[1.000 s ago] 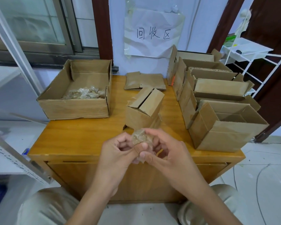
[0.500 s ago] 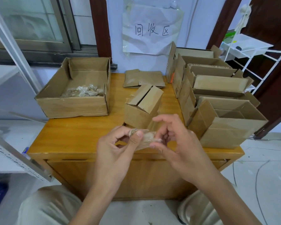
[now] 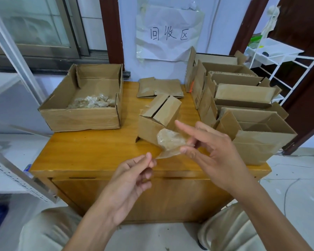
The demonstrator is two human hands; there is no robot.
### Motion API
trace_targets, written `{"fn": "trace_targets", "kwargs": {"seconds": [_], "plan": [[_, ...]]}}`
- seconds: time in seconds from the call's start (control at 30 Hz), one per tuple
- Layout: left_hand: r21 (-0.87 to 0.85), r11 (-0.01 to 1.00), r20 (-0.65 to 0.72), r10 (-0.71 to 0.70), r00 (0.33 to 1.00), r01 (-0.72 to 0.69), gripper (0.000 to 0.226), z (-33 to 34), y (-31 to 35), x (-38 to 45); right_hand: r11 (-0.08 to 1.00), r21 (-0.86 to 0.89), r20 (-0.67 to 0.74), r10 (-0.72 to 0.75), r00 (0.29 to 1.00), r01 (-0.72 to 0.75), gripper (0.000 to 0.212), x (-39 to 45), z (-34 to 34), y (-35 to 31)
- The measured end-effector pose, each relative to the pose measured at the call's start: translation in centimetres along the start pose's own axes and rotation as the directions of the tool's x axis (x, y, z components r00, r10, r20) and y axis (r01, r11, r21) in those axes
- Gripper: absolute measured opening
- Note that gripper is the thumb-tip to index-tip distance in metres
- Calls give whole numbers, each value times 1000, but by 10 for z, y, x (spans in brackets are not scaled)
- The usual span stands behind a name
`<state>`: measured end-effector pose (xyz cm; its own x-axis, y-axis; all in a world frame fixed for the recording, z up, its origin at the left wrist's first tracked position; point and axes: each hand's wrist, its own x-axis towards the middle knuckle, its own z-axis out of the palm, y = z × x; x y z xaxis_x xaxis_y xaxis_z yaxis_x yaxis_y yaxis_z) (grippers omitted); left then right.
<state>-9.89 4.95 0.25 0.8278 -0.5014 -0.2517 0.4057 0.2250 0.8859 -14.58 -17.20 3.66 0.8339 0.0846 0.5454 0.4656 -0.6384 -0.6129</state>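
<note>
Closest in, the person's knees in pale trousers [image 3: 49, 230] frame the bottom of the view. Above them the left hand [image 3: 132, 180] pinches the thin lower tail of a strip of clear tape [image 3: 170, 142] between thumb and fingertips, its other fingers loosely curled. The right hand [image 3: 212, 153] holds the crumpled upper end of the same strip between thumb and a bent finger, while its forefinger and the remaining fingers are spread and point left. The strip hangs in the air between the two hands, over the front edge of the wooden tabletop [image 3: 91, 147] and not touching it. Just behind the strip stands a small cardboard box [image 3: 152, 124] with its top flaps half raised. To the left, well apart from it, an open box [image 3: 80, 116] holds a heap of crumpled tape wads [image 3: 92, 102] against its far right corner. On the right side a row of open empty boxes [image 3: 243, 98] stands packed close together, running back to the wall. Flattened cardboard [image 3: 158, 87] lies at the back of the tabletop. On the wall behind hangs a paper sign [image 3: 169, 33] with handwritten characters, and a white wire rack [image 3: 279, 57] stands at far right.
</note>
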Motion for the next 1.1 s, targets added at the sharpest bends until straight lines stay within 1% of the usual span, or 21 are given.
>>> {"fn": "trace_targets", "kwargs": {"seconds": [0.07, 0.1, 0.13, 0.17, 0.23, 0.27, 0.3, 0.33, 0.37, 0.4, 0.47, 0.53, 0.57, 0.63, 0.7, 0.8, 0.87, 0.9, 0.97, 1.0, 1.1], "plan": [[216, 955, -113, 229, 967, -201, 17, 3, 2, -4, 998, 56, 44, 13, 999, -15, 52, -2, 1, -3], [377, 866, -133, 402, 906, -329, 13, 4, 5, -5, 997, 69, 63, 14, 998, -19, 52, -2, 2, -4], [542, 715, -82, 567, 820, -441, 16, 3, 9, -6, 997, 76, 78, 20, 997, -26, 53, -3, 4, -5], [673, 529, 26, 682, 731, -517, 21, 2, 14, -6, 997, 67, 94, 27, 995, -34, 55, -3, 5, -6], [802, 161, 276, 753, 597, -574, 24, -3, 26, -5, 1000, -1, 123, 29, 992, -30, 59, -1, 5, -7], [833, -20, 391, 730, 561, -554, 25, -5, 31, -4, 999, -33, 132, 22, 991, -17, 60, 0, 6, -9], [843, -167, 473, 684, 556, -511, 30, -7, 35, -2, 999, -47, 133, 11, 991, -5, 60, 1, 6, -11], [843, -241, 510, 640, 575, -480, 36, -8, 38, 2, 999, -41, 129, 4, 992, 1, 60, 1, 6, -13], [848, -224, 507, 609, 610, -480, 42, -7, 39, 3, 1000, -18, 123, -4, 992, 6, 60, 1, 7, -16], [850, -121, 477, 590, 651, -512, 45, -4, 37, 4, 1000, 6, 116, -18, 993, 18, 59, 2, 7, -18], [779, 236, 374, 567, 733, -581, 35, 2, 31, 5, 999, 26, 100, -35, 994, 33, 58, 3, 8, -20], [651, 534, 261, 510, 820, -539, 20, 7, 26, 7, 999, 31, 105, 9, 994, -13, 60, 4, 8, -21], [580, 638, 215, 479, 851, -506, 18, 9, 26, 7, 998, 26, 118, 46, 992, -49, 62, 5, 8, -21], [442, 769, 149, 446, 883, -462, 20, 10, 27, 5, 994, 13, 149, 103, 983, -107, 64, 3, 9, -21], [331, 846, 117, 403, 908, -418, 21, 12, 29, 2, 993, 9, 155, 114, 981, -117, 63, 3, 8, -22], [210, 906, 100, 355, 930, -368, 29, 16, 30, -1, 996, -3, 146, 87, 985, -88, 58, 5, 5, -20], [114, 945, 109, 296, 949, -308, 41, 20, 31, 0, 981, 131, 148, 124, 981, -144, 51, 6, 6, -19], [58, 963, 123, 256, 959, -265, 43, 21, 32, 0, 932, 294, 155, 170, 973, -210, 47, 5, 9, -20], [-6, 979, 165, 202, 965, -204, 43, 21, 34, -1, 718, 613, 187, 273, 944, -329, 39, 3, 19, -24], [-5, 981, 181, 194, 964, -196, 42, 19, 34, 0, 632, 683, 208, 312, 927, -366, 33, 0, 24, -25], [32, 982, 214, 175, 961, -186, 39, 10, 34, 2, 526, 740, 234, 384, 893, -420, 15, -9, 34, -26]]}}
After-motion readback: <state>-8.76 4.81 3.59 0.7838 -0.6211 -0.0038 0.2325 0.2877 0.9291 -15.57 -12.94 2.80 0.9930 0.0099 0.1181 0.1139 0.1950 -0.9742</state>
